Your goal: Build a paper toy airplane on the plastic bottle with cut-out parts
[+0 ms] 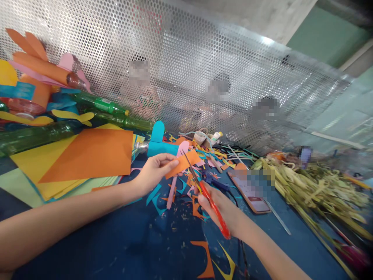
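Between thumb and fingers, my left hand (154,171) pinches a small orange piece of paper (186,163) over the blue table. My right hand (218,208) is wrapped round red-handled scissors (214,204), whose blades point up and left at the paper. The blades lie against or just over the paper's face; whether they are cutting I cannot tell. Just behind the paper lies a bottle wrapped in blue paper (163,149) with a pink rounded tab. Paper scraps (159,200) in blue, orange and pink are strewn under my hands.
Coloured paper sheets (99,155) are stacked at left, with green bottles (101,105) and paper-covered bottles behind. A blue glue gun (215,181) and a phone (250,192) lie right of centre. Dried husks (314,190) fill the right. A perforated metal screen (186,70) stands behind, people beyond it.
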Demonstrator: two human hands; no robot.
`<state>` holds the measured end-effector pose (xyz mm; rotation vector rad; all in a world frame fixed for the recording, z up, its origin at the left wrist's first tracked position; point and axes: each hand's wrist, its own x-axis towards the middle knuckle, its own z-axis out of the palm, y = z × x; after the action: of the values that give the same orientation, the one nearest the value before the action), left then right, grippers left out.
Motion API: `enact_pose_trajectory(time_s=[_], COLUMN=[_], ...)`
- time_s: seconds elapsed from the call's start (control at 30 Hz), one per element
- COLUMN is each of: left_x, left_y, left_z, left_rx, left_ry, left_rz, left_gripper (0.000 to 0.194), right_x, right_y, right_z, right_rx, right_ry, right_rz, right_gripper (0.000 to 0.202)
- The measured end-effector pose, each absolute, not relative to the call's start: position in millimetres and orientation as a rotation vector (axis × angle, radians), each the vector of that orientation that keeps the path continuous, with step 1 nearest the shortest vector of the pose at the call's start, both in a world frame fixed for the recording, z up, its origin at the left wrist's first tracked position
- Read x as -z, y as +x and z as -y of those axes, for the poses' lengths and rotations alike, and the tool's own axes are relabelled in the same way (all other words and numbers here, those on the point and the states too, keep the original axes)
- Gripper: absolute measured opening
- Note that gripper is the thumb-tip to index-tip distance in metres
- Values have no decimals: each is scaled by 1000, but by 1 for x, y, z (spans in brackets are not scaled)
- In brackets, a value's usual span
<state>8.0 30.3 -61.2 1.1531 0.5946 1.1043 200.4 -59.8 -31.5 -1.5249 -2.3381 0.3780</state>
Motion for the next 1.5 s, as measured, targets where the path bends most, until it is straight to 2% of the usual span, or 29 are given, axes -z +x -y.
enact_pose_trajectory(time_s=[0.4,0.63,1.0,1.27,1.5], left_x=[69,68,69,75,87], left_y=[8,8,10,10,7], left_z=[-31,-32,-35,-39,-49], left_rx=[-1103,-1109,-1100,-1090,-1083], left_ry=[1223,1236,1202,1190,1290], left_rz=[-555,-578,-612,-606,-724], left_gripper=[16,17,23,20,21], right_x=[25,39,57,74,58], right_y=[193,197,198,198,200], right_z=[61,57,52,46,42], right_rx=[-756,-626,-681,-448,-417], right_ry=[-1676,-1569,-1620,-1629,-1821], right_rz=[2123,2192,2090,2145,2099], right_gripper=[28,29,38,43,48])
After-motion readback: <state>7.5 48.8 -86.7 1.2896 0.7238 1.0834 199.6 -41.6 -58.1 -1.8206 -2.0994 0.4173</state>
